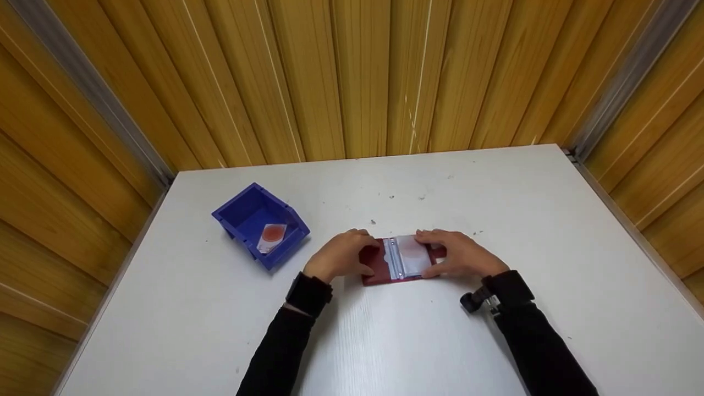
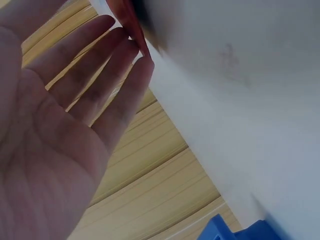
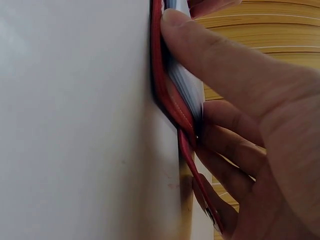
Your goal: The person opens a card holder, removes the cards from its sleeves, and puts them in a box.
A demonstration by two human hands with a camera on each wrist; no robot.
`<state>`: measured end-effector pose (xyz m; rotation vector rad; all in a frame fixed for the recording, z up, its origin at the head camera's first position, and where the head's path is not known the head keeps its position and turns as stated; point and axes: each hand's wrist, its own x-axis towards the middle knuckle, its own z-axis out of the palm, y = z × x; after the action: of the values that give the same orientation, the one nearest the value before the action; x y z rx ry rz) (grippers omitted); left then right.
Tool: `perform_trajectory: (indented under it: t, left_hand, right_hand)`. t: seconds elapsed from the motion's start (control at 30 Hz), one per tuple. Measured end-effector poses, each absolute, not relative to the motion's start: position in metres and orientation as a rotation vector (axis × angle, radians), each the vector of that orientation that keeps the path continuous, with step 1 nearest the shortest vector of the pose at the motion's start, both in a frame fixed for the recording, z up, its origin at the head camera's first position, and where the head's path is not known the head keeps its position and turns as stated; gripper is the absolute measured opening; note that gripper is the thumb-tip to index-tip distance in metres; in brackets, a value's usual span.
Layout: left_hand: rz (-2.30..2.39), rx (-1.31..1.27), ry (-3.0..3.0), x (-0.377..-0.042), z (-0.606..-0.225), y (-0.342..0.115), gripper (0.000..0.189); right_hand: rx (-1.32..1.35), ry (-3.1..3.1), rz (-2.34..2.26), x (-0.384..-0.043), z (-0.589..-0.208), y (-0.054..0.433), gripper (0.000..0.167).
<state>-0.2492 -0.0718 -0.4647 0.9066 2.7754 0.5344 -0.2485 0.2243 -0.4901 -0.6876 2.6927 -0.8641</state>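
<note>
Wood-patterned panels (image 1: 357,77) enclose a white tabletop (image 1: 407,346) in my head view, a blue bin (image 1: 247,217) left of center holding a red-and-white card (image 1: 272,234). My left wrist camera shows what that view hides — the palm side of the left hand (image 2: 65,125), fingertips touching the edge of a red card holder (image 1: 377,267). My right wrist camera catches a narrow red strap (image 3: 186,155) among the fingers of the right hand (image 1: 465,253). At center, I see the holder spread between both hands — the left gripping its left cover, the right holding its right end around clear sleeves (image 1: 413,256).
</note>
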Motion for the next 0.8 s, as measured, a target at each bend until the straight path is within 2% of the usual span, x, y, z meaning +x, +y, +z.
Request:
perform_trajectory:
  t: [0.33,0.8]
  left_hand:
    - [0.523,0.936,2.782,-0.250,-0.466,-0.072,0.052]
    - [0.524,0.935,2.778,-0.250,-0.466,-0.073,0.054]
  right_hand:
    - [-0.863,2.679,-0.980,-0.254,-0.495,0.227,0.064]
    - [-0.861,2.773,-0.952,-0.250,-0.496,0.212,0.045]
